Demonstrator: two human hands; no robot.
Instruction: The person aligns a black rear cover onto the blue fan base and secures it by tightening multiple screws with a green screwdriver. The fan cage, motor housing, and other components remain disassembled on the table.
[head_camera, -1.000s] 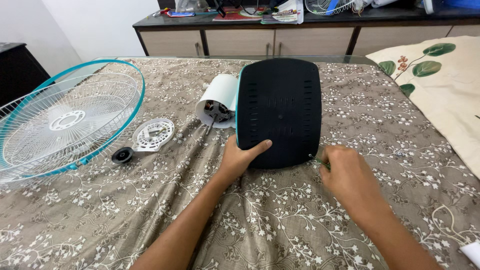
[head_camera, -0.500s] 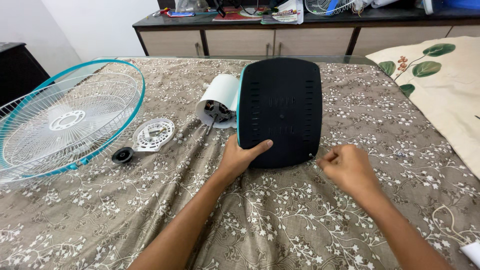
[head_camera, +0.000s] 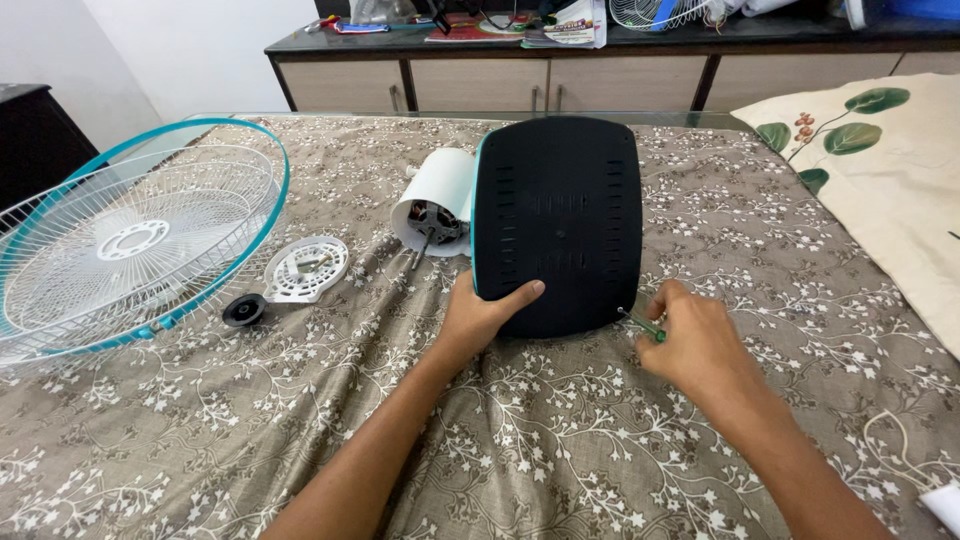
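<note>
Right now your left hand steadies the black fan base, which lies bottom-up on the patterned brown cloth. Your thumb rests across its near edge and the other fingers are tucked against its left side, so the grip is closed on the base. Your right hand sits just beside the base's near right corner, fingers curled together around a small green-handled screwdriver. Its thin metal shaft points up and left, with the tip touching that corner of the base.

Behind the base, touching its far left edge, the white motor housing lies on its side with its open end and windings facing you. To the left of it a white round plastic plate lies flat, with a small black knob just beside it. Further left, the white wire fan guard with a teal rim rests tilted on the cloth. A leaf-printed cream pillow lies at the right, and a long dark-topped cabinet runs along the back.
</note>
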